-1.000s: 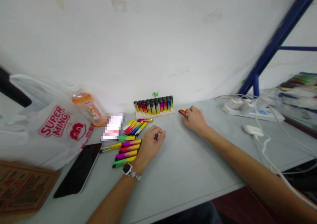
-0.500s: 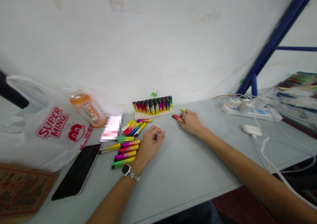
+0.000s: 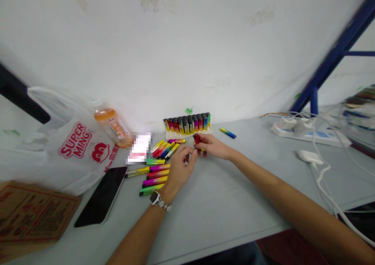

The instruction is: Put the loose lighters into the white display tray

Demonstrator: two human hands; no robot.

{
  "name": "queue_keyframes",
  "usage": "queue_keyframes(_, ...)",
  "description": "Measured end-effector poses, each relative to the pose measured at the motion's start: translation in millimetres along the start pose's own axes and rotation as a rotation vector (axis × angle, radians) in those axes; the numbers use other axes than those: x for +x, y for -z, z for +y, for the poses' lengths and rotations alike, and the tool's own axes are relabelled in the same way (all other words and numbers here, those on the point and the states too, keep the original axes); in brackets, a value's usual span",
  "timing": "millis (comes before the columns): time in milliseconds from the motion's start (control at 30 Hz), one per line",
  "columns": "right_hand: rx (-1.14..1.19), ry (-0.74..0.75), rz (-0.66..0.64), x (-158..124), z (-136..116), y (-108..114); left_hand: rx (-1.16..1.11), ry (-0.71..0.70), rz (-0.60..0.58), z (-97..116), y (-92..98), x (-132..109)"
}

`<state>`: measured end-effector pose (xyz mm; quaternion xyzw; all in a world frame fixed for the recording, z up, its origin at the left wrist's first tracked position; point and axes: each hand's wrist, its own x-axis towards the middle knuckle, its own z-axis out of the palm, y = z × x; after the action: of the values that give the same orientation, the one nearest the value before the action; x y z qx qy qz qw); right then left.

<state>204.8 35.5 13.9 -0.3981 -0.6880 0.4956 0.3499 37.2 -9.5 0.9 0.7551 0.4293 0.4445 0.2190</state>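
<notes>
My right hand [image 3: 213, 145] pinches a red lighter [image 3: 197, 138] with a black top, held upright just in front of the lighter rack. My left hand [image 3: 181, 166], with a watch on its wrist, has curled fingers; its thumb and fingertips meet at the lower end of that lighter, and whether they grip anything is hidden. Behind both hands, a white rack [image 3: 171, 135] carries rows of upright lighters [image 3: 187, 125] with black tops. Several colourful lighters [image 3: 158, 174] lie left of my left hand. A blue-and-yellow lighter [image 3: 227, 133] lies right of the rack.
On the left are a black phone [image 3: 101, 196], a cardboard box [image 3: 35, 214], a white plastic bag [image 3: 73, 163] and an orange drink bottle [image 3: 113, 126]. A blurred-out white card or screen [image 3: 140, 147] lies beside the bottle. A power strip [image 3: 328, 136] with cables and a white charger [image 3: 310, 156] are at right.
My right hand has moved left with the red lighter and turned it upright, meeting my left hand. The blue-and-yellow lighter it covered now shows. The view has shifted slightly.
</notes>
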Motion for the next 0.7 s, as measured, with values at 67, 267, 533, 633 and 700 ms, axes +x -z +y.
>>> queue_keyframes(67, 0.254, -0.041, 0.046, 4.7, 1.8, -11.0, -0.012, -0.007, 0.018, 0.2, 0.9, 0.0)
queue_keyframes(267, 0.447, -0.09, 0.302, 2.3, 16.9, -31.6, -0.025, -0.017, 0.032, -2.4, -0.8, -0.7)
queue_keyframes(533, 0.204, 0.044, 0.573, -0.3, 30.1, -34.7, -0.026, -0.021, -0.028, 0.2, -3.7, -1.2)
queue_keyframes(633, 0.159, 0.072, 0.609, 0.1, 32.4, -35.5, -0.02, -0.029, -0.039, 0.0, -4.3, -1.8)
queue_keyframes(700, 0.127, 0.091, 0.614, -0.3, 32.6, -35.9, -0.02, -0.032, -0.045, -0.9, -4.6, -1.8)
